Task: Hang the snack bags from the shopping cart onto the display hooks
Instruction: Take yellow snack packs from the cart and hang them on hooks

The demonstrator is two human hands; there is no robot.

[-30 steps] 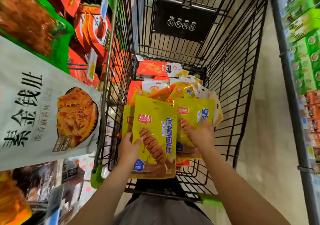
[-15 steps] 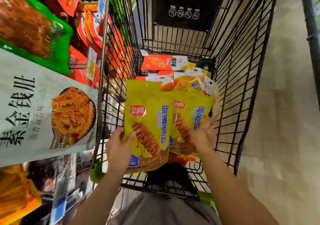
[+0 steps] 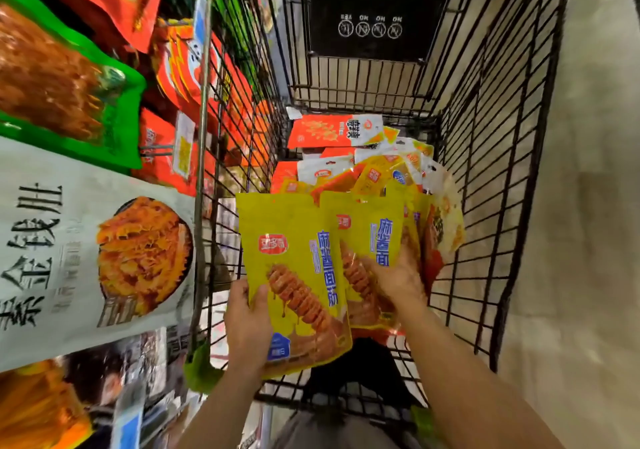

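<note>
Black placard point(image 3: 375, 20) on the far end wall, printed with a row of four white circular symbols. Beige floor point(image 3: 595, 206) to the right. Green corner bumper point(image 3: 199, 367) at the near left, a second green bumper point(image 3: 420, 419) at the near right. Grey garment point(image 3: 332, 431) at the bottom edge, partly hidden, blurred.

The front snack bag point(image 3: 298, 275) is coloured yellow, with blue characters, a red logo and a brown skewer printed on it. Orange and white bags point(image 3: 334, 131) are seen behind it. The cart point(image 3: 485, 137) is black wire. The hanging packets point(image 3: 69, 240) are coloured white, green and red.
</note>
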